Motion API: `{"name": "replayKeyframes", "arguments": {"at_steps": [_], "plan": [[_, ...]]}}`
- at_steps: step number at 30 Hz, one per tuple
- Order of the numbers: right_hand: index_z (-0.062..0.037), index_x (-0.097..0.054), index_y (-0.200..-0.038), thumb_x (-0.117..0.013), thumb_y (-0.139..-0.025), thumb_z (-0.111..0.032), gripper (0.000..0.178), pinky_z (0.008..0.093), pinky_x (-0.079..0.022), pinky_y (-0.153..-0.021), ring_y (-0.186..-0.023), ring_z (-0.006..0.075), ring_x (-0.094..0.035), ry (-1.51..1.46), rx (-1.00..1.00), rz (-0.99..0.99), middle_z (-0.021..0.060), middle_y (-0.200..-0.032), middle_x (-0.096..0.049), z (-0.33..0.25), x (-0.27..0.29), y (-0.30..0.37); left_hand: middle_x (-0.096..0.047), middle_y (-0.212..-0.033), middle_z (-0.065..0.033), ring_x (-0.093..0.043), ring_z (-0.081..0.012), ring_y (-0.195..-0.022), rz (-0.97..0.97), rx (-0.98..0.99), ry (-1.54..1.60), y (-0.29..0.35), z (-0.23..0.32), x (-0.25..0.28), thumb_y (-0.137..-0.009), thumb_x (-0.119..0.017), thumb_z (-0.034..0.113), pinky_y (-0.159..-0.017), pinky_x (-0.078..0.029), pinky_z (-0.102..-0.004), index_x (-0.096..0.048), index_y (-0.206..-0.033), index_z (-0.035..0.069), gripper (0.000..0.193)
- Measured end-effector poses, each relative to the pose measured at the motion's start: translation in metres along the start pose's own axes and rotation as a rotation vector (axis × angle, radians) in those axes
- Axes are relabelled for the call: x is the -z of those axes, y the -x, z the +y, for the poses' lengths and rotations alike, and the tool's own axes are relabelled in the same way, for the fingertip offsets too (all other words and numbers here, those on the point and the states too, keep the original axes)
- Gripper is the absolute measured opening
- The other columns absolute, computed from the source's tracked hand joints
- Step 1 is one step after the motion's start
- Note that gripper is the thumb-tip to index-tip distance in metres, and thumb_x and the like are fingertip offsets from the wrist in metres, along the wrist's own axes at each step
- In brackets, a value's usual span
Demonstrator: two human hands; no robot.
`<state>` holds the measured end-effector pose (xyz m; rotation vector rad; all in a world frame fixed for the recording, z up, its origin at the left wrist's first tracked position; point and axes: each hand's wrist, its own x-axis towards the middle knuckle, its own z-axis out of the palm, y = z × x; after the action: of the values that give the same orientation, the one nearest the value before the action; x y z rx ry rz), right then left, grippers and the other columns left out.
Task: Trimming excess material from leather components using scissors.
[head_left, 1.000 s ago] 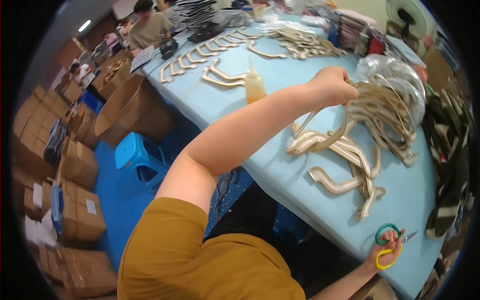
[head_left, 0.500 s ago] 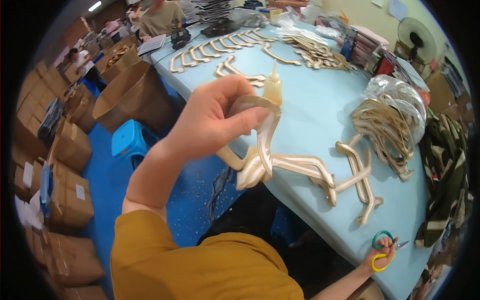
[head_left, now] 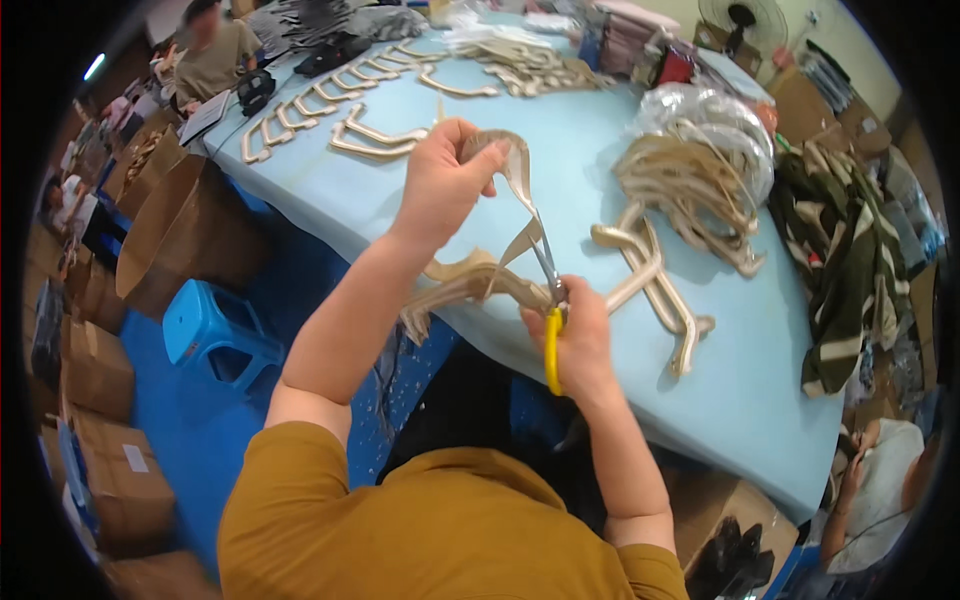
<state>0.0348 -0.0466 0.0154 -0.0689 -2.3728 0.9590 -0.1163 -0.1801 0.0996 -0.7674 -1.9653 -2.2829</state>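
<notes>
Inspecting the light-blue tabletop [head_left: 750,430], took clock bearings from the yellow handle of the scissors [head_left: 551,345]. Found the left grip [head_left: 445,185] at 11 o'clock, thumb and fingers pinching a beige strip [head_left: 516,172] near its upper end. Noted the strip hanging toward 5 o'clock, down to the scissor blades. Found the right grip [head_left: 582,335] closed around the scissor handles, blades angled toward 12 o'clock. Could not confirm contact between blades and strip. Recorded a bunch of similar strips [head_left: 480,275] at 10 o'clock, along the near edge; crossed strips [head_left: 650,268] at 2 o'clock; a larger pile [head_left: 690,185] at 1 o'clock, beside a clear plastic bag [head_left: 755,130]. Observed a row of bent strips [head_left: 345,97] at 11 o'clock, well beyond the left grip. Logged a blue stool [head_left: 200,315] at 9 o'clock.
</notes>
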Motion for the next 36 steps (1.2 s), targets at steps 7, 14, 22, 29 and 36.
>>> {"name": "replayKeyframes", "arguments": {"at_steps": [7, 14, 22, 29, 36], "plan": [[-0.0057, -0.054, -0.099, -0.069, -0.071, -0.012, 0.033, 0.043, -0.044, -0.067, -0.078, 0.0373, -0.055, 0.086, 0.055, -0.197, 0.0197, -0.082, -0.058, 0.023, -0.039, 0.002, -0.054, -0.066, -0.0003, -0.049, -0.0049, -0.052, 0.109, 0.085, 0.16, 0.005, -0.023, 0.024, -0.079, -0.065, 0.015, -0.046, -0.042, -0.0197, -0.049, -0.078, 0.007, 0.018], [-0.0081, -0.051, -0.099, -0.065, -0.072, -0.008, 0.03, 0.0342, -0.044, -0.061, -0.068, 0.0223, -0.055, -0.097, -0.204, -0.178, 0.0106, -0.074, -0.056, 0.035, -0.002, -0.022, -0.057, -0.071, -0.0012, -0.051, -0.0039, -0.052, -0.13, 0.15, 0.108, 0.002, 0.011, 0.043, -0.083, -0.063, 0.017, -0.046, -0.04, -0.017, -0.054, -0.087, 0.005, 0.015], [-0.0076, -0.047, -0.108, -0.059, -0.072, 0.001, 0.039, 0.0228, -0.039, -0.061, -0.071, 0.0103, -0.05, -0.922, -0.51, -0.093, 0.0024, -0.079, -0.052, 0.044, 0.055, -0.056, -0.06, -0.073, -0.0025, -0.04, -0.002, -0.049, -0.435, 0.101, 0.129, -0.06, 0.015, -0.024, -0.083, -0.064, 0.026, -0.044, -0.032, -0.0155, -0.057, -0.093, 0.007, 0.023], [-0.0076, -0.049, -0.105, -0.063, -0.071, -0.002, 0.037, 0.0223, -0.039, -0.065, -0.075, 0.0099, -0.048, -0.749, -0.528, -0.234, 0.0009, -0.082, -0.05, 0.057, 0.084, -0.03, -0.054, -0.071, -0.0016, -0.04, -0.0005, -0.049, -0.368, 0.224, 0.471, -0.11, 0.018, -0.045, -0.084, -0.06, 0.021, -0.038, -0.028, -0.0126, -0.055, -0.095, 0.007, 0.018], [-0.0099, -0.046, -0.111, -0.056, -0.074, -0.01, 0.038, 0.03, -0.043, -0.063, -0.07, 0.0173, -0.053, -1.295, -0.56, 0.011, 0.0071, -0.081, -0.055, 0.084, 0.082, -0.025, -0.052, -0.066, 0.001, -0.036, 0.0001, -0.043, -0.935, 0.351, 0.234, -0.091, -0.002, -0.056, -0.086, -0.058, 0.018, -0.036, -0.022, -0.013, -0.052, -0.093, 0.008, 0.014]]}}
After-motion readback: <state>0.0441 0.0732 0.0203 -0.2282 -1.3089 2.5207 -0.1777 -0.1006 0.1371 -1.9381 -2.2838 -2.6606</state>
